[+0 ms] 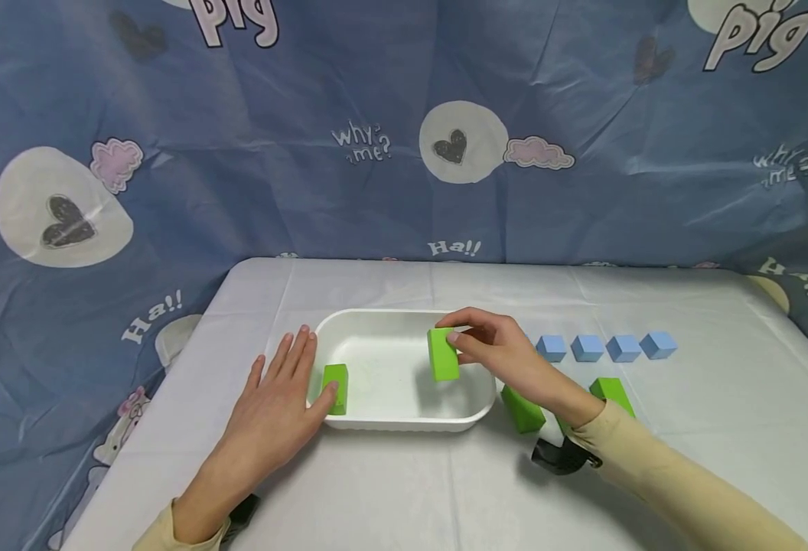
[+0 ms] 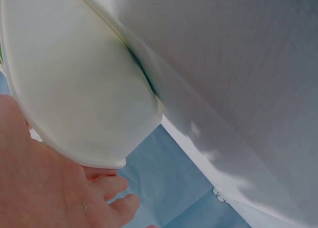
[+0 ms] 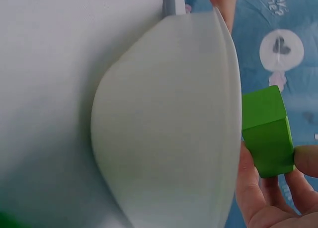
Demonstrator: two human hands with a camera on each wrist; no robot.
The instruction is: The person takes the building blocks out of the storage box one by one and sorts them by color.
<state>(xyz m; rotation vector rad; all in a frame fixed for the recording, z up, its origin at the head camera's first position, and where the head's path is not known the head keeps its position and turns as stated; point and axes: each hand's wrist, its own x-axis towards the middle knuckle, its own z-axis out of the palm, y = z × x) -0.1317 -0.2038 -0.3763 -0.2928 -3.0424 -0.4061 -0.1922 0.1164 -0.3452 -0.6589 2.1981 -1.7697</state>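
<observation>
Over the right part of a white tray (image 1: 404, 423), my right hand (image 1: 507, 356) pinches a green block (image 1: 443, 354) between thumb and fingers. The right wrist view shows that block from another side, above the tray's rim (image 3: 233, 114). My left hand (image 1: 273, 417) has its fingers straight and lies along the tray's left rim, with its thumb reaching over the edge. Inside the tray at the left stands a second green block (image 1: 336, 375), partly overlapped by that thumb in the head view. The left wrist view has the left hand (image 2: 54, 188) against the tray's outer wall (image 2: 84, 84).
To the right of the tray, green blocks (image 1: 522, 411) lie on the white-covered table (image 1: 404, 490), some partly behind my right forearm. Several blue cubes (image 1: 588, 348) form a row behind them. A blue printed cloth (image 1: 376, 199) hangs at the back.
</observation>
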